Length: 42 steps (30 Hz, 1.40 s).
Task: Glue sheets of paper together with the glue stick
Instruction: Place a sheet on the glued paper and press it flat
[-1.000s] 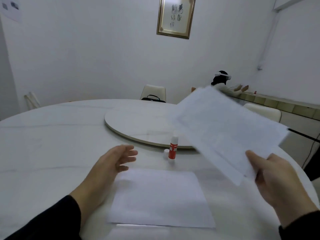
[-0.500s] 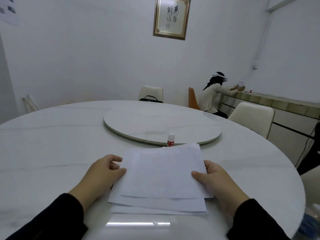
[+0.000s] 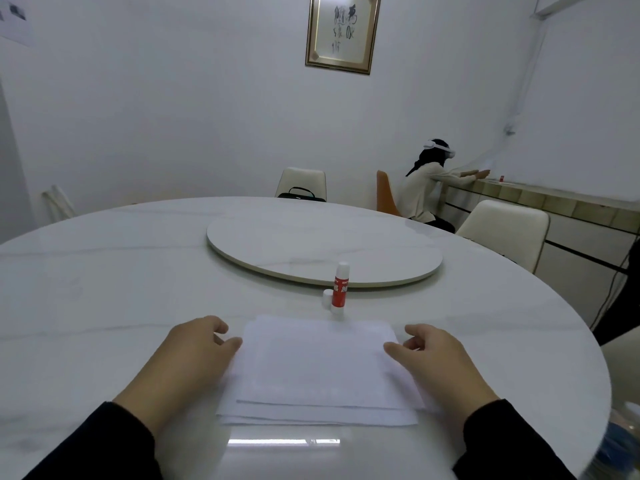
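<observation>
White round worktop point(image 3: 104, 289). Our paper sheets point(image 3: 318, 368) stacked near edge, slightly offset. Left hand point(image 3: 194, 355) and right hand point(image 3: 436, 358) loosely open, flanking stack, fingertips touching edges. Glue stick point(image 3: 340, 287) upright beyond, cap point(image 3: 326, 298) beside it. We judge gluing mostly done; pressing left.

view: single head cam, wide-angle, no second view to overlap
facing: forward and down over the round worktop point(image 3: 104, 271)
range: close above left hand point(image 3: 194, 355) and right hand point(image 3: 440, 358)
far field: wall, framed picture point(image 3: 343, 31)
</observation>
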Each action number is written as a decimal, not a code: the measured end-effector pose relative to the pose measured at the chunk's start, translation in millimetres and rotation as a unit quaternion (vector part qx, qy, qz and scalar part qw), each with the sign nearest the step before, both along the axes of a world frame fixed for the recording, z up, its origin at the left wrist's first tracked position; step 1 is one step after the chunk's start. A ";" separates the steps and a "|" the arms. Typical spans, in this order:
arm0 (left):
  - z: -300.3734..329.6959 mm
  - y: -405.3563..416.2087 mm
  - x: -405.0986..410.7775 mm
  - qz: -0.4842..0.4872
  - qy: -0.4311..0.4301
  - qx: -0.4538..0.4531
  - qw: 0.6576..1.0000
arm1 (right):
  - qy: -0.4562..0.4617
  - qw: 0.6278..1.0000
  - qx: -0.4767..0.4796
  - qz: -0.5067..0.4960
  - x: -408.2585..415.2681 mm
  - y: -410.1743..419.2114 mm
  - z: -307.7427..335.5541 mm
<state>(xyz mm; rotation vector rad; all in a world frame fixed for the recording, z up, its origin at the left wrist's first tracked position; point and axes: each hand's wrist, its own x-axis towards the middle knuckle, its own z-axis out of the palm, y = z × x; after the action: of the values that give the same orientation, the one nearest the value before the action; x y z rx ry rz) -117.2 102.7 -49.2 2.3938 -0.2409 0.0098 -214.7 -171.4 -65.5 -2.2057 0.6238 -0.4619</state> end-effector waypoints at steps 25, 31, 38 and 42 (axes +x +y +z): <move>-18.9 -7.1 -11.4 -0.376 -0.134 0.171 0.901 | 0.079 0.965 -0.141 0.209 40.6 -7.1 0.1; -22.7 -13.3 -11.9 -0.378 -0.123 0.169 0.902 | 0.073 0.955 -0.157 0.240 47.3 -10.7 -3.1; -23.2 -16.7 -12.5 -0.379 -0.150 0.199 0.891 | 0.058 0.949 -0.166 0.260 42.9 -12.3 -7.9; -25.6 -17.6 -12.3 -0.375 -0.157 0.201 0.891 | 0.106 0.938 -0.202 0.260 40.6 -10.2 -9.0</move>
<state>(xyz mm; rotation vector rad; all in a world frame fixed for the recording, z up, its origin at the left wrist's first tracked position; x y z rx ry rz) -129.6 85.0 -74.8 2.5247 -1.4280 -0.0147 -174.2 -181.6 -74.5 -2.7110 0.0250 -0.0742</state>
